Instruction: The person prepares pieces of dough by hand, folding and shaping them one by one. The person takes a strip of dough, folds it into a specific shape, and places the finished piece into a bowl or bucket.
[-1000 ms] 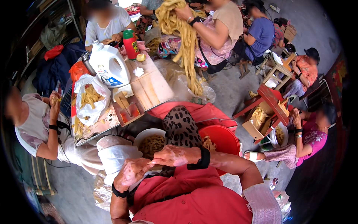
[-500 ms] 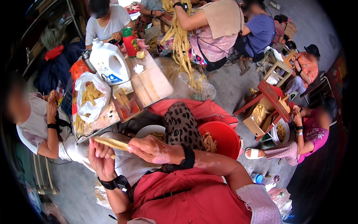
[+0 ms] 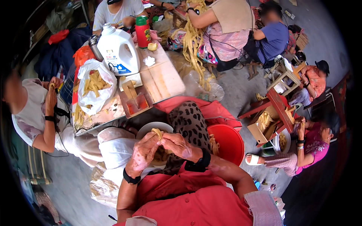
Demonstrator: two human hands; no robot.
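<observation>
Both my hands meet over a white bucket (image 3: 145,130) in my lap area. Pinched between their fingertips is a yellowish strip (image 3: 157,132), now bent into a short loop with only its top showing. My left hand (image 3: 144,152) is closed on it from the left, fingers curled. My right hand (image 3: 180,146) is closed on it from the right, with a dark band on its wrist. More yellowish strips lie in the bucket, partly hidden by my hands. To the right stands a red basin (image 3: 232,145) with similar strips along its left side.
Ahead on the left, a table (image 3: 166,81) bears a white jug (image 3: 118,52), a red-green flask (image 3: 142,32), a white bag of strips (image 3: 96,84) and a wooden box (image 3: 137,103). Several co-workers sit around. A cardboard box (image 3: 262,126) stands under a red bench (image 3: 281,109).
The strip was stretched out long between my hands; now it is bent up small. My hands have come together, my left moving right. The view has shifted slightly.
</observation>
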